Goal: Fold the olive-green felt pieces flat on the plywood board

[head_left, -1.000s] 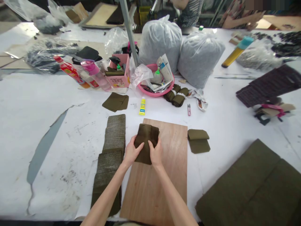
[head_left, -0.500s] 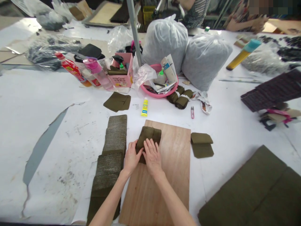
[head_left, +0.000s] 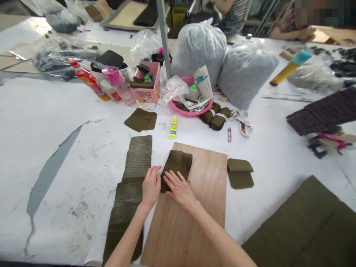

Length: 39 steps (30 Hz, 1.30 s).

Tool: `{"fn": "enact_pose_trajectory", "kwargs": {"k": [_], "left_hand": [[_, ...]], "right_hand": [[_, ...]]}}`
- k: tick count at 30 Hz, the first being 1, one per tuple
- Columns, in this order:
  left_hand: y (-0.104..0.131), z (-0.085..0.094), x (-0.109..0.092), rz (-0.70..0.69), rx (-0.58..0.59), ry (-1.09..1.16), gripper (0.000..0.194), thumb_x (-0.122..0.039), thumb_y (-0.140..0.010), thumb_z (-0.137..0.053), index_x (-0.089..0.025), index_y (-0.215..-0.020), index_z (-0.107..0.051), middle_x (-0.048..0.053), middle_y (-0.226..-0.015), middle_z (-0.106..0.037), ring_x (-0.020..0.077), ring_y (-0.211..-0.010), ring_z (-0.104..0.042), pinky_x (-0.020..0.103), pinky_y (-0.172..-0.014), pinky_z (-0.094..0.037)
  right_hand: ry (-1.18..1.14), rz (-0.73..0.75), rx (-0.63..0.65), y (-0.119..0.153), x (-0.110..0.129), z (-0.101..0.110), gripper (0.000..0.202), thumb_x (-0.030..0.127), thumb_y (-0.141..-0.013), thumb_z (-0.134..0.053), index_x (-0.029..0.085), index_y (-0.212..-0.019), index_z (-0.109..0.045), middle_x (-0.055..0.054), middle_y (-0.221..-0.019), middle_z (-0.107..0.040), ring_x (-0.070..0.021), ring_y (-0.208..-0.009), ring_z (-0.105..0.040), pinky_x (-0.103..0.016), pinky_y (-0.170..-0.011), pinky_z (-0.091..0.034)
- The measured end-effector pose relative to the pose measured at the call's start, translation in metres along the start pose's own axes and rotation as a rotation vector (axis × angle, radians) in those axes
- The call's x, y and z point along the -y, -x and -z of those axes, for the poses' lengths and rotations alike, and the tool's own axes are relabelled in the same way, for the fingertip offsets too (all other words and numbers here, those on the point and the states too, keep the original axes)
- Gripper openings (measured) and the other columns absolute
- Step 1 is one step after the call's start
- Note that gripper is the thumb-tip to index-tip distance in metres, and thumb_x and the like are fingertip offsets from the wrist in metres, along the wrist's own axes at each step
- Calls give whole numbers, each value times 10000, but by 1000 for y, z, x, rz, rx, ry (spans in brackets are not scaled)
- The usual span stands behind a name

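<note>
Olive fabric piece (head_left: pixel 178 166) folded and lying flat at the far left corner of the wooden board (head_left: pixel 200 207). Left hand (head_left: pixel 150 186) flat and open, pressing at the piece's left edge; right hand (head_left: pixel 179 188) flat, fingers spread, pressing down on its near end, nothing gripped. Folding seemingly done, pressing under way, piece not yet set aside. Left of the board: one long stack of grey-olive pieces (head_left: pixel 132 178), overlapped in a row, too many to count. Right of the board: one folded olive piece (head_left: pixel 240 173). Beyond the board: one yellow glue bottle (head_left: pixel 172 127), one flat olive piece (head_left: pixel 141 120), two tied rolls (head_left: pixel 215 115), one small snips (head_left: pixel 229 134), one pink basin (head_left: pixel 191 107).
</note>
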State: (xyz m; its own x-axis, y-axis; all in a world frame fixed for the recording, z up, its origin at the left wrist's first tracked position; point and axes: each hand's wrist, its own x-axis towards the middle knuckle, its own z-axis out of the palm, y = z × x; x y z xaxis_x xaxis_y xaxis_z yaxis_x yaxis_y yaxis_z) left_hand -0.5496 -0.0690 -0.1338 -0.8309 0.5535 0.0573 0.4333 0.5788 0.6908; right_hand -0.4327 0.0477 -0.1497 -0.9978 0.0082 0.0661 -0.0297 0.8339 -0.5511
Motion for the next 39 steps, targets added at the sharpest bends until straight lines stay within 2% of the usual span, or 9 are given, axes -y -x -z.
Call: {"fn": "enact_pose_trajectory", "kwargs": {"k": [3, 8, 14, 18, 21, 27, 32, 36, 39], "left_hand": [[0, -3, 2, -10, 2, 27, 320, -199, -928, -347, -196, -1171, -555, 95, -1182, -564, 206, -1128, -532, 385, -1004, -419], [3, -8, 5, 12, -55, 71, 333, -221, -939, -338, -195, -1206, -536, 101, -1218, -558, 198, -1164, -518, 389, -1036, -403], [13, -7, 7, 21, -21, 87, 335, -219, -942, -336, -198, -1210, -535, 96, -1233, -559, 191, -1187, -510, 374, -1051, -387], [13, -6, 9, 43, -20, 96, 331, -226, -939, -348, -191, -1211, -534, 97, -1219, -570, 192, -1167, -523, 370, -1040, -393], [7, -8, 8, 50, -11, 84, 330, -229, -935, -364, -185, -1218, -527, 102, -1211, -574, 200, -1161, -527, 370, -1025, -402], [-5, -14, 1, 50, 59, 53, 314, -252, -913, -428, -192, -1201, -538, 96, -1153, -595, 203, -1037, -594, 339, -929, -463], [-24, -17, 1, 131, 132, -20, 371, -347, -891, -498, -164, -1212, -526, 81, -1025, -626, 182, -834, -622, 314, -799, -494], [-39, -16, -2, 128, 235, -185, 389, -395, -855, -561, -180, -1179, -554, 53, -949, -639, 179, -778, -617, 288, -722, -479], [-42, -15, -6, 109, 255, -267, 370, -400, -862, -551, -187, -1163, -566, 54, -941, -643, 191, -801, -618, 282, -701, -463]], "right_hand": [[-51, 72, 46, 4, 1, 5, 611, 369, -869, -586, 223, -1415, -355, -52, -1438, -426, -195, -1374, -309, -420, -1151, -231], [5, -66, -78, -16, -10, 15, 721, 343, -838, -630, 175, -1450, -285, -99, -1493, -315, -230, -1407, -224, -445, -1155, -210], [-60, 183, 155, 30, 6, 0, 648, 411, -859, -590, 201, -1421, -344, -51, -1458, -394, -184, -1385, -284, -380, -1173, -175], [-73, 100, 62, 17, 1, 12, 671, 380, -856, -601, 181, -1432, -320, -78, -1473, -363, -204, -1399, -248, -414, -1170, -180], [-57, 34, 35, 8, -5, 9, 757, 354, -817, -656, 148, -1444, -286, -112, -1491, -313, -239, -1406, -222, -442, -1162, -192], [-159, 278, 174, 32, 3, 6, 674, 421, -849, -595, 186, -1424, -334, -48, -1432, -435, -173, -1380, -294, -364, -1171, -181], [-53, 95, 141, 19, -9, 10, 659, 421, -857, -588, 194, -1423, -339, -84, -1473, -360, -210, -1399, -246, -419, -1171, -157], [-71, 275, 257, 39, -1, 7, 547, 445, -909, -491, 192, -1386, -402, -55, -1428, -443, -176, -1386, -278, -396, -1172, -180], [-61, 168, 113, 47, 3, 20, 461, 336, -915, -513, 211, -1355, -449, -52, -1373, -511, -173, -1360, -336, -386, -1134, -296]]}}
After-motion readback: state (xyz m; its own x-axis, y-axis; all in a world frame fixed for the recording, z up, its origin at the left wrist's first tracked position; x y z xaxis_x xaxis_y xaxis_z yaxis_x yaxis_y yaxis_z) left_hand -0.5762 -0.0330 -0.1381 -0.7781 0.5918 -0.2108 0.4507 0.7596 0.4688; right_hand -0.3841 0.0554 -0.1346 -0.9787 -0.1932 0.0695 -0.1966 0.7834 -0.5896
